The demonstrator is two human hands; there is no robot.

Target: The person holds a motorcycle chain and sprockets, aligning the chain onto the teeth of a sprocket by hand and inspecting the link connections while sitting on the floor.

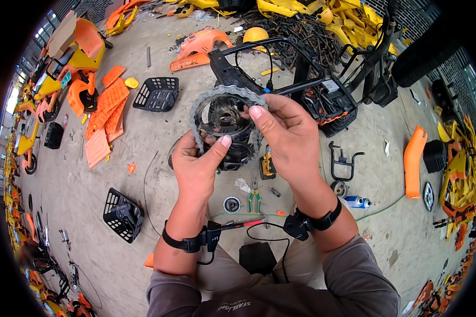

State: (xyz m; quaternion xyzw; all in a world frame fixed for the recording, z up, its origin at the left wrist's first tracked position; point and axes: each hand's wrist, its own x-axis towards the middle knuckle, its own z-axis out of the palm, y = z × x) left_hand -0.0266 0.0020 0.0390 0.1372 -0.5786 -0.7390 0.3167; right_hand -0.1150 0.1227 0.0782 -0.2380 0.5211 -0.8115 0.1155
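Note:
A grey metal roller chain (217, 91) hangs in a loop between my two hands. My left hand (195, 166) pinches the loop's lower left side between thumb and fingers. At the upper right of the loop, my right hand (291, 132) grips the chain with thumb and forefinger. Through the loop a dark, dirty round hub (225, 119) shows, at the end of a black scooter frame (285, 45). I cannot tell whether the chain touches the hub. Just below lie a yellow-and-black power tool (267, 166) and pliers (255, 196) with green-and-yellow handles.
A small round part (231, 205) lies near the pliers. One black basket (122, 215) holds a power drill; another basket (156, 94) stands farther off. Blue spray cans (357, 202) and a black bracket (345, 162) lie right. Orange panels (107, 108) are piled left.

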